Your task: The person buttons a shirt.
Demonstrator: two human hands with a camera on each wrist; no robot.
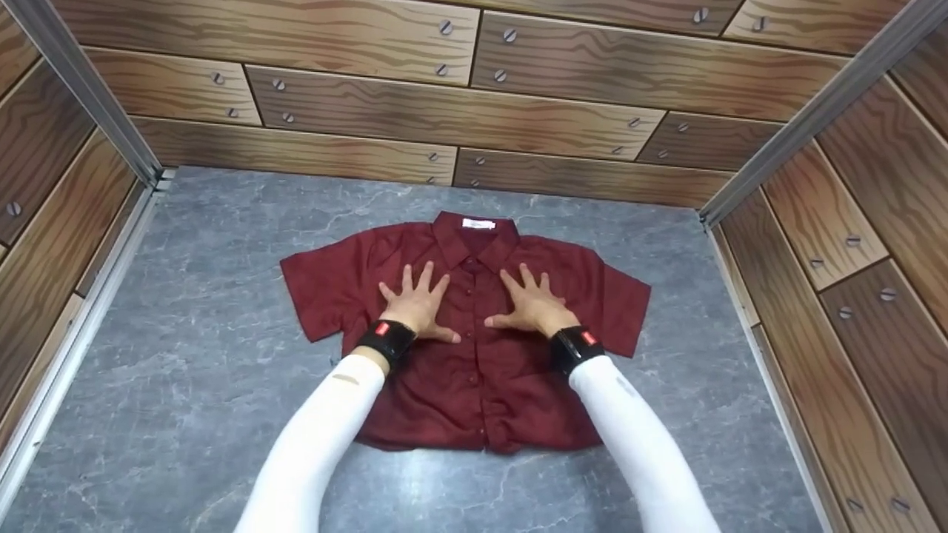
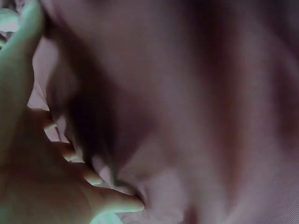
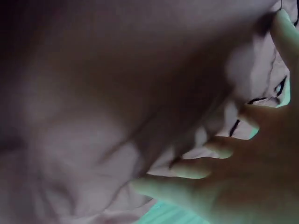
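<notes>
A dark red short-sleeved shirt (image 1: 478,403) lies front side up, its collar (image 1: 448,240) at the far end and both sleeves spread outward. My left hand (image 1: 415,303) rests flat on the chest left of the button line, fingers spread. On the other side of the buttons, my right hand (image 1: 533,305) lies likewise, fingers apart and thumb toward the middle. In the left wrist view the fingers (image 2: 117,200) touch the cloth, which fills most of the picture. Creased fabric (image 3: 93,154) lies under the fingers in the right wrist view.
The shirt lies on a grey marbled surface (image 1: 207,370). Wood-patterned panels (image 1: 355,96) rise at the back, left and right, with metal posts (image 1: 807,111) at the corners. Both forearms wear white sleeves (image 1: 304,444) and black wrist straps (image 1: 386,339).
</notes>
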